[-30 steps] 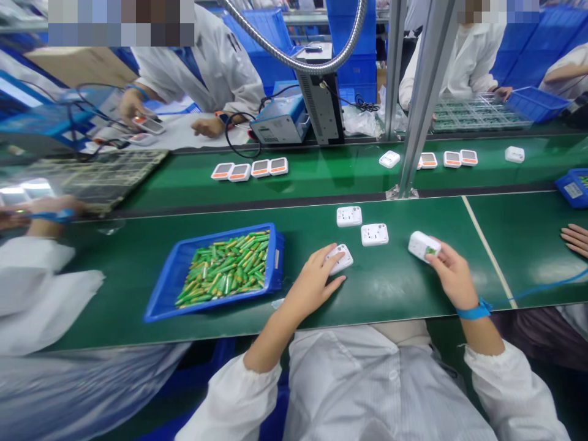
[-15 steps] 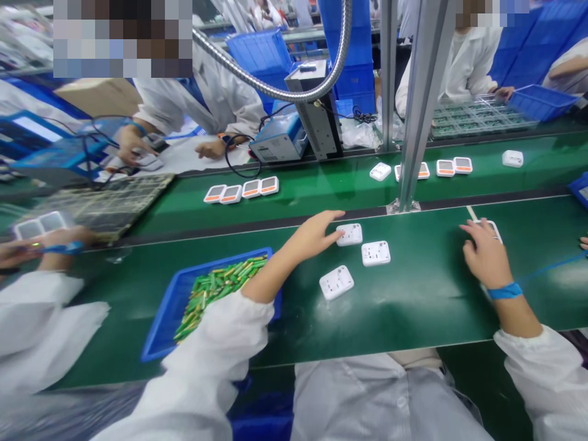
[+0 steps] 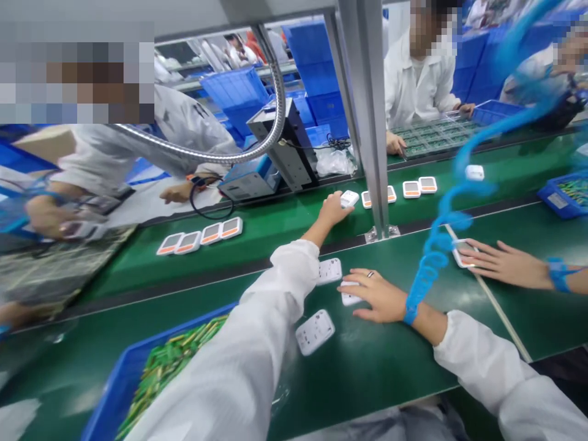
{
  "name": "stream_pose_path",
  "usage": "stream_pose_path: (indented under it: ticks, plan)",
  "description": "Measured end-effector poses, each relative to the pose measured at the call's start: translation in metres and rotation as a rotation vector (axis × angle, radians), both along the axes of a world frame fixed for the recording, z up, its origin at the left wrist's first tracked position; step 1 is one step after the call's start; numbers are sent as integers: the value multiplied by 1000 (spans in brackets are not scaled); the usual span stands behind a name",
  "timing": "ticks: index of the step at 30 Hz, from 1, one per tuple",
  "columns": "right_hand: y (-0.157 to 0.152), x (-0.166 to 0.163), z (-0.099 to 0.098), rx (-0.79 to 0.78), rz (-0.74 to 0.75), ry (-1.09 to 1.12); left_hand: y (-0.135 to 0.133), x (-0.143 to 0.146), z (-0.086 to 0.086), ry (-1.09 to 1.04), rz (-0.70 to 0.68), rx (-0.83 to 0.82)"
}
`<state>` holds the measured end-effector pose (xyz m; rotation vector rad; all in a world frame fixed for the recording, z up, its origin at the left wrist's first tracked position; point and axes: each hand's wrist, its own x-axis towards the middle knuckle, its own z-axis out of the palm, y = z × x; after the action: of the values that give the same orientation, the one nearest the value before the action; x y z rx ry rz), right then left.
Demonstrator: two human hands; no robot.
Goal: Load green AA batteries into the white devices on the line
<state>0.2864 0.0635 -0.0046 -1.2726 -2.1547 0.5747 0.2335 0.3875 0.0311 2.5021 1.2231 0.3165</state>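
Observation:
My left hand [image 3: 333, 210] reaches onto the far green belt, its fingers closed on the near left edge of a white plastic device [image 3: 350, 199]. My right hand [image 3: 383, 297] lies palm down with fingers stretched out over another white device housing [image 3: 350, 294], covering part of it. Beside my left sleeve sits a similar back-up white housing [image 3: 329, 271], partly hidden by the cuff. A third housing [image 3: 315, 332] lies closer to me, turned at an angle, with small holes and markings on its face.
A blue tray [image 3: 110, 392] of green strip-shaped parts stands under my left forearm. A metal post [image 3: 372, 122] rises between the belts. Screen-up devices [image 3: 211, 233] line the far belt. A co-worker's hand [image 3: 514, 263] touches a device at right. A blue coiled cord [image 3: 434, 251] hangs near my right wrist.
My left hand has moved forward from the near surface to the device on the far belt. My right hand has shifted left to a middle housing. A co-worker's hand has come in at right.

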Motion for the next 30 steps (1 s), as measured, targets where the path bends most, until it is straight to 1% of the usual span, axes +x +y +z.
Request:
stream_pose_path:
  ticks: [3,6,9,12,14,17,18,20,22,23,25,27,30]
  plan:
    - [2,3,-5,-7,-40,-7,6,4,-10,17,89,15]
    - [5,5,-7,21,-37,39,8,0,-8,24,80,39]
    - [7,6,-9,59,-16,84,5,-13,6,29,5,65]
    - [6,7,-12,59,-30,87,-11,-42,28,29,-90,77]
    - [4,8,-12,41,-86,57,-32,-73,44,16,-158,95]
    - [1,8,-9,13,-186,4,-80,-127,66,-24,-294,157]
    - [-1,8,-7,12,-208,-7,-101,-145,71,-29,-311,162]
    - [-6,7,-1,28,-232,-20,-145,-176,75,-31,-274,149]
    - [-12,5,4,61,-232,-27,-190,-199,69,-52,-218,128]
    - [-15,4,6,75,-224,-31,-210,-207,62,-66,-175,122]
    - [-20,0,7,87,-207,-49,-245,-215,43,-90,-84,97]
    - [-23,-3,6,85,-200,-88,-268,-217,20,-98,25,73]
    - [-22,-3,2,85,-229,-156,-285,-214,-6,-98,167,78]
